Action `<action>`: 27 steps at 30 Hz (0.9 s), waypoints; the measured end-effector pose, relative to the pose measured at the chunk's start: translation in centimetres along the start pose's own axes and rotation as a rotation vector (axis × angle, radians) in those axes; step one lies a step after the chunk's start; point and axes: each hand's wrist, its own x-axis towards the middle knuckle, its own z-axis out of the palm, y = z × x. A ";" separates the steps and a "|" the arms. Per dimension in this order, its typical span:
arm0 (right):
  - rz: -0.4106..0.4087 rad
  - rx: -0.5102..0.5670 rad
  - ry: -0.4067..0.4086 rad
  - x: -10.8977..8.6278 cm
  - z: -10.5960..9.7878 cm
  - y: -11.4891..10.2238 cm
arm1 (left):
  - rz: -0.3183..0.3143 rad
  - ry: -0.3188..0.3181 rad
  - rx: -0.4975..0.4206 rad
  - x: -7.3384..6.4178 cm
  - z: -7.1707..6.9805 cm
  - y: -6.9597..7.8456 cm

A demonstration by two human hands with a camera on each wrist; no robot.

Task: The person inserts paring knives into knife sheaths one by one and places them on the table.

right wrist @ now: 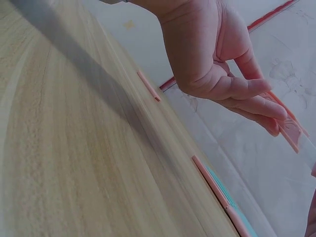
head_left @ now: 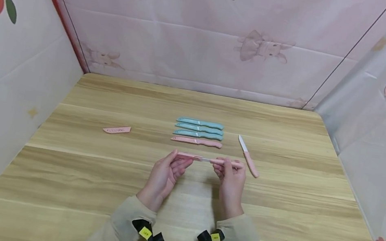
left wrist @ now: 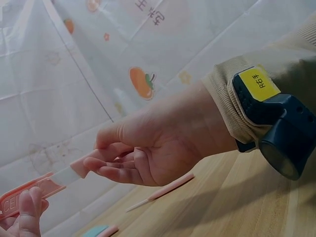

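Observation:
My left hand (head_left: 164, 176) pinches a pink knife sheath (head_left: 186, 156) between thumb and fingers, above the wooden table. With my right hand (head_left: 233, 184) I grip the pink handle (head_left: 217, 161) of a paring knife. The knife's blade (left wrist: 67, 175) lies partly inside the sheath; a short pale stretch shows between sheath and handle. Raised letters mark the sheath's side in the left wrist view. Just beyond my right hand lies a bare paring knife (head_left: 251, 163) with a pink handle, its tip pointing away.
Behind my hands, a sheathed pink knife (head_left: 208, 143) lies parallel to three sheathed teal knives (head_left: 210, 130). Another pink sheath (head_left: 116, 130) rests alone to the left. The wooden table (head_left: 58, 184) meets printed cloth walls at its back and sides.

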 end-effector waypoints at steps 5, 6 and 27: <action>0.003 0.004 -0.005 0.0 0.0 0.1 | 0.001 -0.006 0.004 0.0 0.0 0.0; 0.003 0.006 -0.005 0.1 0.0 0.1 | -0.002 -0.004 0.005 0.0 -0.1 -0.1; 0.028 -0.018 0.032 0.0 0.5 0.2 | -0.006 -0.013 0.000 0.0 0.0 -0.2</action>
